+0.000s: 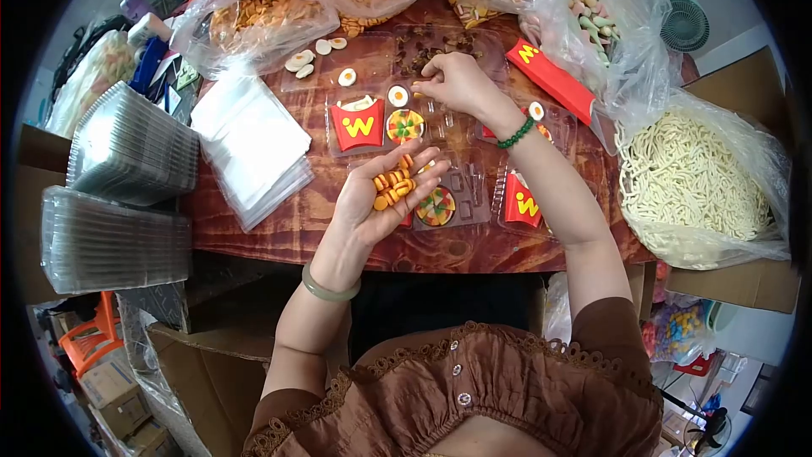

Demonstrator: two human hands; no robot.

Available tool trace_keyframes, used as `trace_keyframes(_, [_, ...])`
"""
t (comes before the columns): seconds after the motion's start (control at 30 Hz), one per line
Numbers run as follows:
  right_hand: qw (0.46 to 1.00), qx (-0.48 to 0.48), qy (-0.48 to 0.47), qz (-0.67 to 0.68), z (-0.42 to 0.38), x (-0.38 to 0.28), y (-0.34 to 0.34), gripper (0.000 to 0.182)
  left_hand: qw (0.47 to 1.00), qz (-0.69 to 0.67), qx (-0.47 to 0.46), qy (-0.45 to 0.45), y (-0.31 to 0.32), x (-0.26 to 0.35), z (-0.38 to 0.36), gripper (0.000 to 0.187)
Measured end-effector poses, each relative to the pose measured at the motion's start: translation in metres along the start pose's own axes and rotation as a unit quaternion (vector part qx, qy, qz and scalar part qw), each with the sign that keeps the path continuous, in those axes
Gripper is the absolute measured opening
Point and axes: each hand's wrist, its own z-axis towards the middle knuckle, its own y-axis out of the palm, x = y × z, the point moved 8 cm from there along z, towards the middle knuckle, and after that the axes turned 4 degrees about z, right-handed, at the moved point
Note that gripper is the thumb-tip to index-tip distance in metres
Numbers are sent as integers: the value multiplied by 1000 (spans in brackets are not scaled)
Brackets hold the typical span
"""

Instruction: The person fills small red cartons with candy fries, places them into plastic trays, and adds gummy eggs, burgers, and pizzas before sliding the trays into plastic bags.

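My left hand [385, 195] lies palm up over the table's near edge, cupping several small orange sausage-shaped toy pieces [392, 186]. My right hand [457, 85] reaches further back, fingertips pinched on a small piece over a clear plastic tray [457, 173]. The trays hold red toy fries boxes with a yellow W [358, 125], a toy fried egg [398, 96] and toy pizzas [405, 126]. Another pizza [436, 206] sits in the near tray just right of my left hand.
Stacks of clear trays [127, 152] and flat clear bags [249, 144] lie left on the wooden table [279, 228]. Plastic bags of toy food [262, 17] crowd the back; a bag of pale noodle pieces [694, 186] sits right. A loose red box [550, 80] lies behind my right wrist.
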Motion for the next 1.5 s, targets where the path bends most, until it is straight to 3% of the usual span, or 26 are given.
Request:
trace_keyframes(0.13, [998, 16, -52, -13, 4, 0, 8, 24, 999, -37, -30, -3, 1, 3, -11, 38])
trace_keyframes(0.2, [984, 3, -131, -122, 2, -7, 19, 19, 997, -64, -43, -2, 4, 3, -11, 39])
trace_keyframes(0.33, [982, 11, -129, -135, -3, -14, 17, 17, 992, -105, -66, 18, 7, 5, -5, 39])
trace_keyframes(0.4, [990, 15, -140, 32, -17, -39, -6, 17, 989, -122, -77, 25, 8, 7, -3, 39])
trace_keyframes(0.43, [984, -32, -105, 138, -28, -50, -11, 18, 989, -125, -77, 26, 9, 8, -2, 39])
trace_keyframes(0.5, [959, -149, -155, 186, -52, -82, -9, 20, 997, -63, -38, 37, 3, 7, 0, 38])
trace_keyframes(0.6, [942, -229, -204, 140, -76, -102, -2, 16, 997, -63, -23, 23, 1, -3, 6, 35])
trace_keyframes(0.73, [944, -191, -239, 126, -88, -97, -14, 13, 1000, -23, -2, 5, 5, -11, 6, 32])
trace_keyframes(0.87, [943, -219, -224, 116, -104, -99, -11, 14, 1000, -19, -6, 3, 0, -21, 8, 32])
trace_keyframes(0.93, [949, -229, -191, 99, -109, -93, -9, 13, 994, -50, -93, -36, 5, -33, 9, 31])
trace_keyframes(1.0, [952, -234, -176, 90, -114, -91, -12, 12, 997, -27, -66, -26, 7, -37, 2, 31])
trace_keyframes(1.1, [959, -166, 32, 226, -114, -52, -35, 12, 999, 10, -19, -24, 6, -48, -14, 29])
trace_keyframes(1.2, [980, -122, 64, 143, -114, -20, -28, 13, 998, 9, 16, -54, -13, -74, -26, 29])
trace_keyframes(1.33, [997, -68, 16, 36, -114, -27, -11, 24, 989, -79, 10, -122, -25, -108, -36, 32])
trace_keyframes(1.5, [997, -70, -26, 5, -120, -28, 4, 20, 992, -90, 29, -79, -27, -105, -39, 34])
